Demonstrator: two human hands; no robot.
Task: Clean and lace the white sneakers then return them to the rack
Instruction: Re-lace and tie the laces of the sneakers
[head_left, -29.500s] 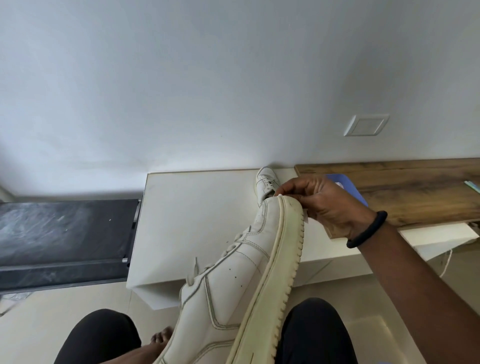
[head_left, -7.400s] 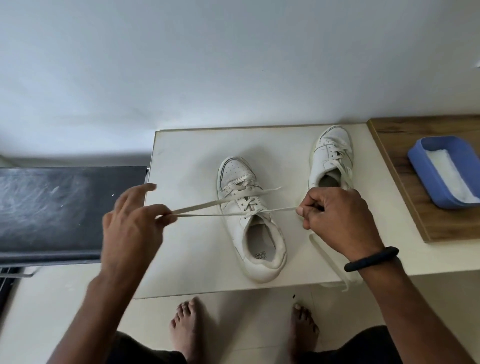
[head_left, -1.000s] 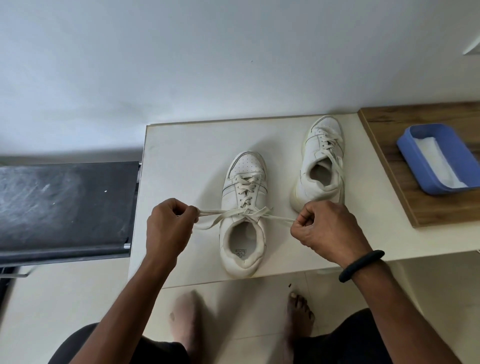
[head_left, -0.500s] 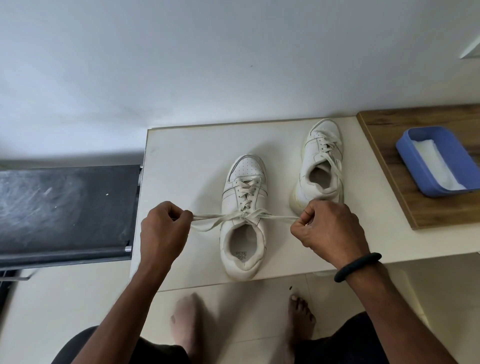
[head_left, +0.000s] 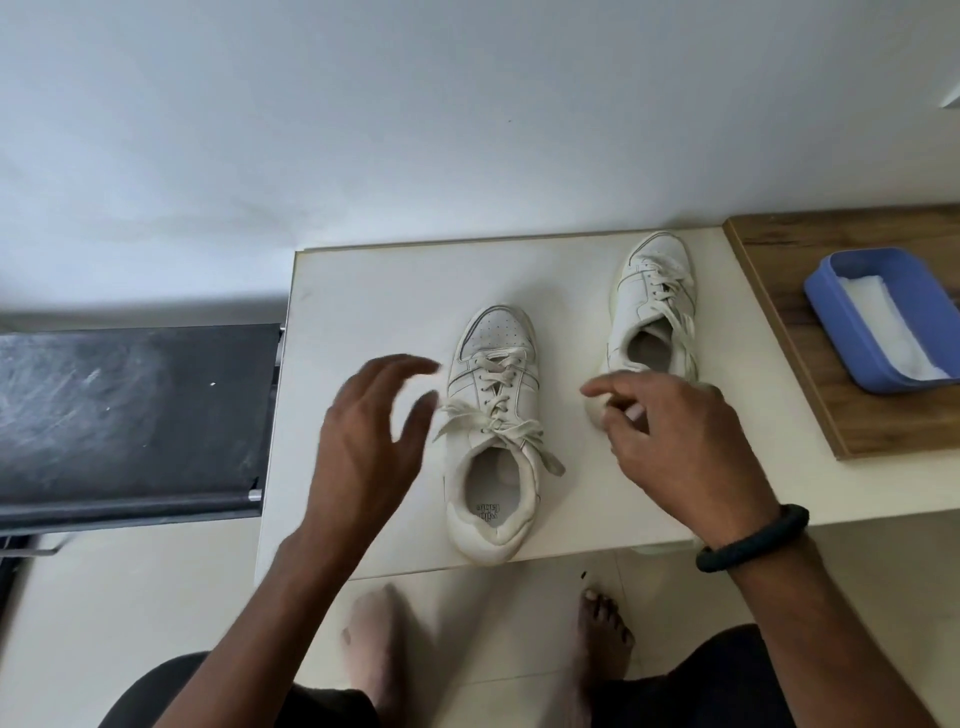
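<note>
Two white sneakers stand on the white table (head_left: 363, 291), toes pointing away from me. The near sneaker (head_left: 493, 431) is in the middle, its laces (head_left: 498, 423) tied across the tongue with loose ends lying over both sides. The second sneaker (head_left: 652, 306) stands further back to the right, laced. My left hand (head_left: 371, 441) hovers open just left of the near sneaker, fingers spread, blurred. To the sneaker's right, my right hand (head_left: 670, 441) is also empty with fingers apart, and it covers the second sneaker's heel.
A blue tray (head_left: 831, 301) with a white cloth (head_left: 888, 327) in it sits on a wooden board (head_left: 779, 260) at the right. A black surface (head_left: 130, 410) adjoins the table's left side. My bare feet (head_left: 602, 629) rest on the pale floor below the table's front edge.
Both hands have let go of the lace ends they were pulling taut sideways. The ends now lie slack over the near sneaker, and both hands have opened.
</note>
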